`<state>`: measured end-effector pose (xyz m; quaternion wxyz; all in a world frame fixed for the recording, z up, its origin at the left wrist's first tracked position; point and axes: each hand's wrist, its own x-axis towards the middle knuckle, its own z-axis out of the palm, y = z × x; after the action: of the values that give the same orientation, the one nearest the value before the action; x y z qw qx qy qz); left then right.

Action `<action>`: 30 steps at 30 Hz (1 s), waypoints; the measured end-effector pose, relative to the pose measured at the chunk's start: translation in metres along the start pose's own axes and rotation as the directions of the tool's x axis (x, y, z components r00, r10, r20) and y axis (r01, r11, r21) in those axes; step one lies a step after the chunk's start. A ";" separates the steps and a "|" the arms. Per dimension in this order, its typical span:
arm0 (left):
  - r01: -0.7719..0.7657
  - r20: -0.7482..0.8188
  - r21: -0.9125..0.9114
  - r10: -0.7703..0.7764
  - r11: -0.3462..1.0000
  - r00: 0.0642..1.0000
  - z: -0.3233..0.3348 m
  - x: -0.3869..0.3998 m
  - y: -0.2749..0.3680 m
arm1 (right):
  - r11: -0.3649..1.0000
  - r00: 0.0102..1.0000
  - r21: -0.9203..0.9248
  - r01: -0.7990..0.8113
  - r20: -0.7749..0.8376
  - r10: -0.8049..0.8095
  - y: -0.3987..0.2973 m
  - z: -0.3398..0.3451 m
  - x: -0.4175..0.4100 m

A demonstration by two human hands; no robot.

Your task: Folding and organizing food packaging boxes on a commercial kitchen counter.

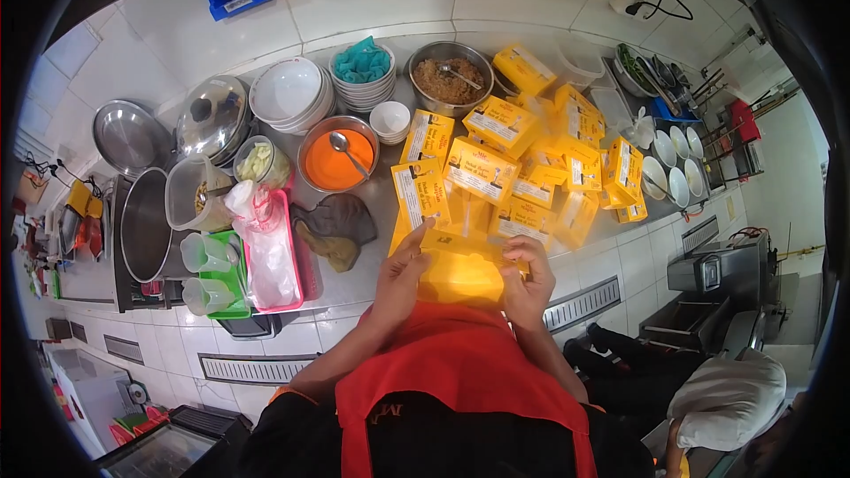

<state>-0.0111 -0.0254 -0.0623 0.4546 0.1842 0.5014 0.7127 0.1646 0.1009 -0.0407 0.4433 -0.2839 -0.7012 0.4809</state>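
Observation:
Close to my red apron, a yellow cardboard food box (461,275) is held between both hands at the near edge of the steel counter. My left hand (404,269) pinches its left side, thumb and fingers near the upper corner. The opposite corner is gripped by my right hand (529,275). Part of the box's upper flap stands up, and its inside cannot be seen. Just beyond lies a heap of printed yellow boxes (481,169), some folded into shape and some apparently flat. A printed box (422,192) leans close to my left fingertips.
Left of the heap are a bowl of orange sauce (325,158), a dark cloth (348,219), a pink tray (299,272) with plastic bags, and stacked white bowls (289,93). Behind it sits a pan of brown food (431,83). Another person (724,398) is at lower right.

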 end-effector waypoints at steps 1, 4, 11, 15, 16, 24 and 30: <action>0.002 0.001 -0.001 -0.002 1.000 1.000 0.000 0.000 0.003 | 1.000 1.000 -0.002 -0.002 -0.001 0.002 0.001 -0.002 -0.001; -0.015 0.031 0.177 0.010 0.984 0.999 0.005 -0.003 0.017 | 0.999 0.999 -0.035 0.033 0.008 -0.033 0.004 -0.009 -0.003; 0.098 -0.004 0.021 -0.098 0.995 0.995 0.004 -0.005 0.012 | 0.994 0.994 -0.026 0.110 -0.010 -0.111 0.001 -0.008 -0.006; -0.093 0.039 0.306 0.085 0.948 0.996 0.001 -0.002 -0.001 | 0.987 0.989 -0.059 0.149 0.002 -0.149 -0.001 -0.009 -0.006; -0.095 0.043 0.306 0.086 0.947 0.995 0.004 -0.002 -0.002 | 0.987 0.989 -0.059 0.151 -0.001 -0.151 -0.002 -0.009 -0.006; -0.461 -0.129 0.129 0.476 0.878 0.870 0.022 0.001 -0.016 | 0.967 0.963 -0.058 0.249 0.117 -0.241 -0.007 -0.002 -0.005; -0.060 -0.008 0.112 0.061 0.992 0.998 0.018 0.001 0.015 | 0.949 0.940 -0.018 0.314 0.149 -0.307 -0.008 -0.001 0.000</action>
<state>-0.0058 -0.0157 -0.0414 0.4190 0.2203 0.5374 0.6979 0.1657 0.0979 -0.0331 0.4555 -0.1434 -0.7773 0.4095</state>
